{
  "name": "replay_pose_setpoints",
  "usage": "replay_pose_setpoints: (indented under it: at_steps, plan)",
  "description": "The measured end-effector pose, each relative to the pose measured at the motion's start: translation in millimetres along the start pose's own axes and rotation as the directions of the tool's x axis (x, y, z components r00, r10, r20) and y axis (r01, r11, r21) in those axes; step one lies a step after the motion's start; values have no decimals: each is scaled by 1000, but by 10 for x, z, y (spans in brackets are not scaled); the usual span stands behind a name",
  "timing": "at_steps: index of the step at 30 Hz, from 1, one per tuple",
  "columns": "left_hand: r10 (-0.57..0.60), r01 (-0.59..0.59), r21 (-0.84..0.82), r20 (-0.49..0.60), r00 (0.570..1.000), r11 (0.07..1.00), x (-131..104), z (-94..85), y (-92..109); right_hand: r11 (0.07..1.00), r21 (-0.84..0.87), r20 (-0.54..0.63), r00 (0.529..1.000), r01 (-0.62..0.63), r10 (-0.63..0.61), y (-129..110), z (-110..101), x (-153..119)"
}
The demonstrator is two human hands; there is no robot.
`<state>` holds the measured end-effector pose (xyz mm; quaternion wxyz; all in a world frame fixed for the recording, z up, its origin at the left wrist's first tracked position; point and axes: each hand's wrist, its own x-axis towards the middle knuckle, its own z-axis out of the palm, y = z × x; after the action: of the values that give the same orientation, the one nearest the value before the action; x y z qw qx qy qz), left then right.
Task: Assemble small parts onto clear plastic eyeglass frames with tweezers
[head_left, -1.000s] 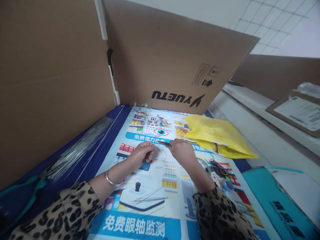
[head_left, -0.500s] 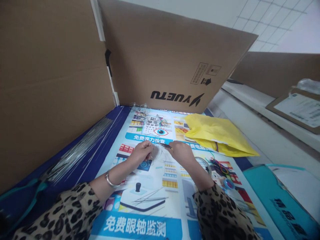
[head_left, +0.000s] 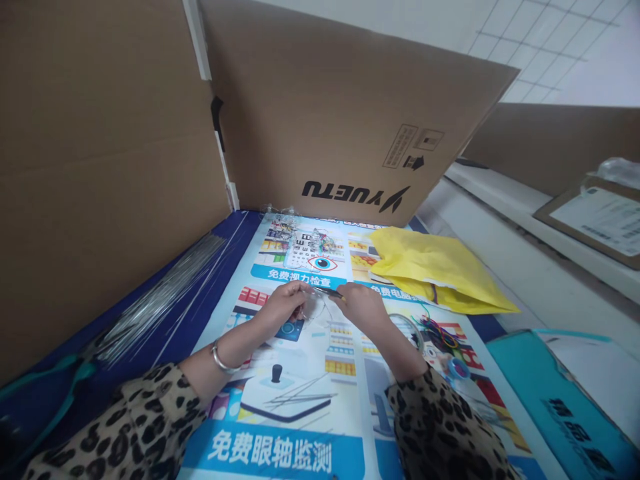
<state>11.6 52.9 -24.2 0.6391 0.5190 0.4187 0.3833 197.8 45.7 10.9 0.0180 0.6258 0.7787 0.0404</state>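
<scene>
My left hand [head_left: 290,301], with a silver bangle at the wrist, is closed in a pinch on a thin wire [head_left: 327,312] that curves in a loose loop below the fingers. In my right hand [head_left: 364,305] is a small pair of pliers [head_left: 327,291] with dark jaws, pointing left. The jaw tips meet the wire close to my left fingertips; whether they grip it I cannot tell. Behind the hands, a tangle of clear and coloured wire pieces [head_left: 320,243] lies on the printed poster [head_left: 310,413].
Straight wires [head_left: 160,293] lie bundled at left beside teal-handled scissors or cutters [head_left: 75,383]. Several loose wires [head_left: 295,400] rest in front. Right stand a yellow pouch [head_left: 440,267], coloured cords [head_left: 440,331] and a teal box [head_left: 560,407]. Cardboard panels [head_left: 340,120] wall the back and left.
Both hands stay nearly in place, with the pliers still at my left fingertips. The wire loop has shifted slightly.
</scene>
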Motion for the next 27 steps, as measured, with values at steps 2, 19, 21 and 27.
replay_pose_setpoints:
  at_steps: [2, 19, 21, 27]
  plan:
    - [6, -6, 5, 2, 1000, 1000, -2, -1, -1, 1000, 11, 6, 1000, 1, -1, -6, 10, -2]
    - [226, -191, 483, -14, 974, 854, -44, 10, 69, 996, 84, 93, 996, -19, 11, -25, 41, -4]
    - [224, -182, 502, -23, 974, 845, -37, -7, 73, 996, 90, 100, 995, -22, 13, -26, 40, -2]
    - [201, -149, 494, -53, 978, 857, -20, -23, 47, 994, 102, 138, 990, -47, 33, -59, 15, -24]
